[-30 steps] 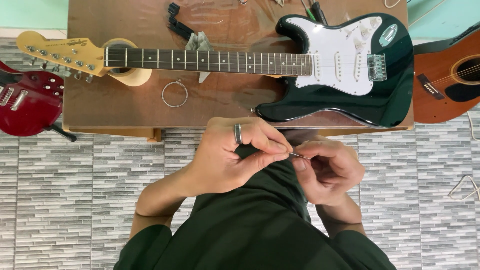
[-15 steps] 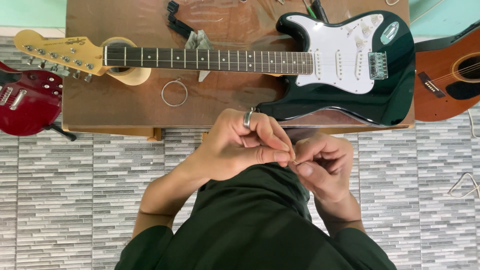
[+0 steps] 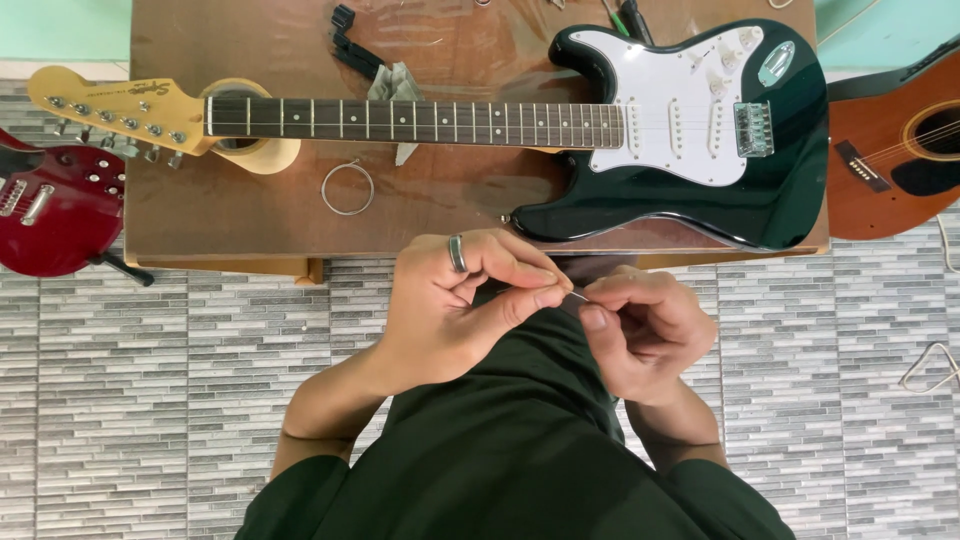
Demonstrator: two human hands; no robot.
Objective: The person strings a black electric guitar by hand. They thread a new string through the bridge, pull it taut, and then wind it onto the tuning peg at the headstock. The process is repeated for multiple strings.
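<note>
Nearest the viewer, over a dark green lap: left hand, ring on one finger, thumb and forefinger pressed together on a thin metal wire end. Right hand meets it fingertip to fingertip, thumb and fingers closed on the same wire. Wire: fine, silvery, only a short bit showing between the two pinches, just in front of the table edge; the rest cannot be made out.

Beneath the hands: grey tiled floor of narrow staggered strips.

Next out: brown wooden table. On it, a coiled string ring, pale and round, lying flat near the front. Behind it, an electric guitar, dark green body with white pickguard, dark fretboard, pale headstock bearing a small dark script logo at far left. Neck rests on a roll of tape, tan. A grey cloth and a black tool lie beyond the neck.

Off the table: red guitar at left, brown acoustic guitar at right.
</note>
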